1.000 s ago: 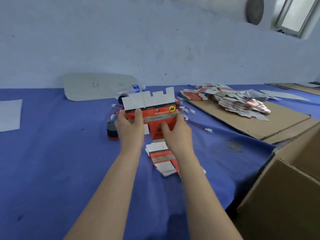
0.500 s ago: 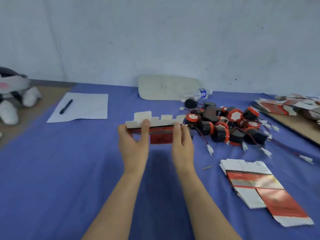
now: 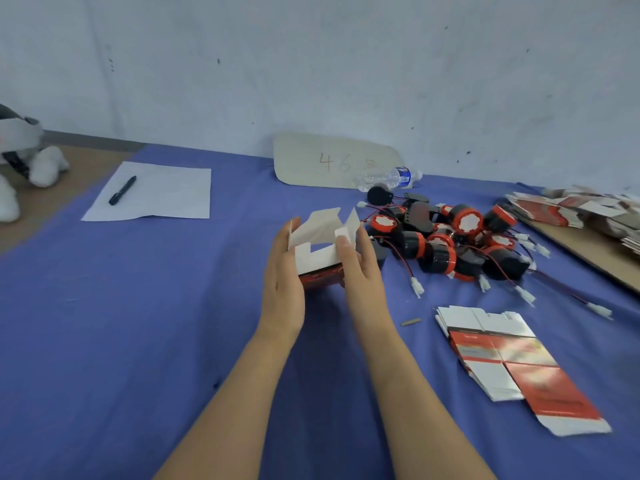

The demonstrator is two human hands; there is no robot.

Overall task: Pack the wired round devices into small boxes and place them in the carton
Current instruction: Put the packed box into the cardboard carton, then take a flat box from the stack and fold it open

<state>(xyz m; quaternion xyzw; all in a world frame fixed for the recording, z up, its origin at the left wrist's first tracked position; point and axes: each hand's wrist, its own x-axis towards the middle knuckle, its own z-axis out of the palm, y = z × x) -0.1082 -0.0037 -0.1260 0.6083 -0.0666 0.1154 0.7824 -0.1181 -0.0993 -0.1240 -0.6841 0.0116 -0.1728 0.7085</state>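
- The small box [image 3: 320,252], flat half a second ago, is now squared open above the blue surface [image 3: 138,306], white flaps up.
- The left hand [image 3: 284,271] and right hand [image 3: 362,275] hold its sides, fingers [image 3: 364,244] clamped on the card.
- It looks ready for a device from the pile of wired round devices [image 3: 450,244] just beside it.
- The carton is out of view.

Small box [image 3: 320,252], flat before, now tubular.
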